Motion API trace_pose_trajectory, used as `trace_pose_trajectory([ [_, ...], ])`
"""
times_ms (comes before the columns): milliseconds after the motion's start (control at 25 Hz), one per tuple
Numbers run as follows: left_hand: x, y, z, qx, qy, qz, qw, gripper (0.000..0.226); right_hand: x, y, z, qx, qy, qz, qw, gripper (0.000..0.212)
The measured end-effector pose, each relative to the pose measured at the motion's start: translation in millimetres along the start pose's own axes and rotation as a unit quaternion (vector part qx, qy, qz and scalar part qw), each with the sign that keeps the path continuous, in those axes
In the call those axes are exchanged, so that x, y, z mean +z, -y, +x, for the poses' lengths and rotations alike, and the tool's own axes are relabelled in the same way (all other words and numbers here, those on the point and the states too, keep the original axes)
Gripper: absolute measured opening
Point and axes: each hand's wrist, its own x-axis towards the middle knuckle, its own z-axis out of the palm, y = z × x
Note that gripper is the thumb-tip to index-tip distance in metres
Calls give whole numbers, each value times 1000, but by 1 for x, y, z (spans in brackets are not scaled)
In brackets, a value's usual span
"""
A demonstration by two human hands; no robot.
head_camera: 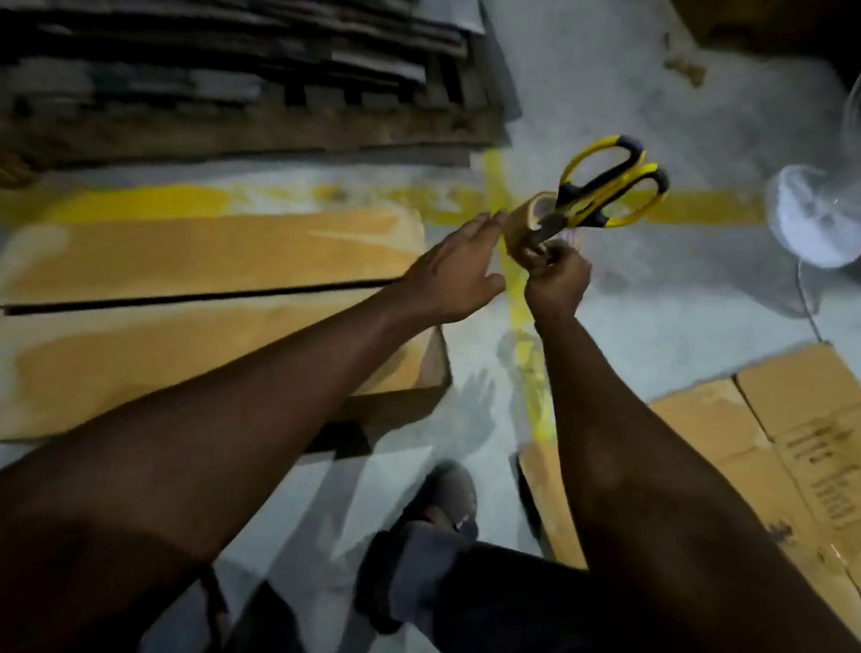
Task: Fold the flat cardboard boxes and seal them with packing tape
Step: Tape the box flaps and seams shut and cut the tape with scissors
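Note:
My right hand (558, 279) is shut on a brown roll of packing tape (526, 225) together with yellow-and-black scissors (609, 186), whose handles stick up and to the right. My left hand (453, 271) is open beside the roll, fingers spread, fingertips close to the roll's left side. To the left on the floor stands a folded cardboard box (203, 308) with a dark seam between its two top flaps. A flat cardboard box (789, 457) with printed text lies at the right.
A stack of flat cardboard on a wooden pallet (223, 52) fills the upper left. A standing fan's white base (818, 223) is on the right. Yellow lines (525, 344) mark the grey floor. My foot (445, 502) is at bottom centre.

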Motion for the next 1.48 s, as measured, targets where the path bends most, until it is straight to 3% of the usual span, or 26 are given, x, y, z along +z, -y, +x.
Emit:
trace_pose_trajectory([
  [160, -115, 52, -110, -83, -82, -61, 991, 70, 34, 131, -98, 58, 183, 157, 969, 12],
  [320, -171, 110, -210, -202, -208, -167, 942, 72, 71, 218, -210, 135, 399, 224, 879, 20],
  [480, -189, 155, -263, -257, -275, -241, 895, 69, 119, 259, -271, 160, 497, 240, 818, 25],
  [680, -202, 206, -260, -258, -293, -207, 897, 28, 174, 278, -281, 119, 542, 199, 807, 29],
  [760, -204, 217, -254, -269, -305, -197, 892, 14, 180, 283, -263, 22, 556, 93, 826, 23],
  [800, -204, 222, -254, -276, -307, -185, 892, 11, 180, 284, -252, -62, 530, 4, 845, 21],
  [880, -202, 232, -256, -281, -299, -152, 899, 8, 179, 283, -229, -220, 367, -148, 892, 21],
  [920, -200, 236, -257, -280, -284, -133, 907, 13, 177, 282, -220, -279, 273, -165, 906, 19],
  [960, -197, 239, -257, -279, -272, -121, 913, 15, 175, 280, -213, -326, 230, -157, 903, 19],
  [1000, -195, 238, -256, -272, -260, -113, 920, 15, 175, 277, -206, -353, 257, -161, 885, 29],
  [1080, -187, 237, -253, -246, -241, -129, 930, 14, 180, 267, -195, -341, 427, -223, 807, 40],
  [1160, -182, 235, -248, -220, -226, -176, 933, 13, 185, 256, -189, -299, 567, -267, 719, 22],
  [1200, -182, 235, -246, -208, -221, -199, 932, 13, 185, 253, -186, -272, 617, -236, 699, 14],
  [1320, -181, 234, -243, -189, -172, -220, 942, 11, 182, 247, -178, -169, 725, -88, 661, 19],
  [1400, -182, 231, -241, -191, -120, -198, 954, 22, 176, 244, -174, -141, 760, -67, 631, 23],
  [1480, -182, 226, -238, -195, -117, -195, 954, 36, 172, 241, -174, -144, 750, -80, 640, 26],
])
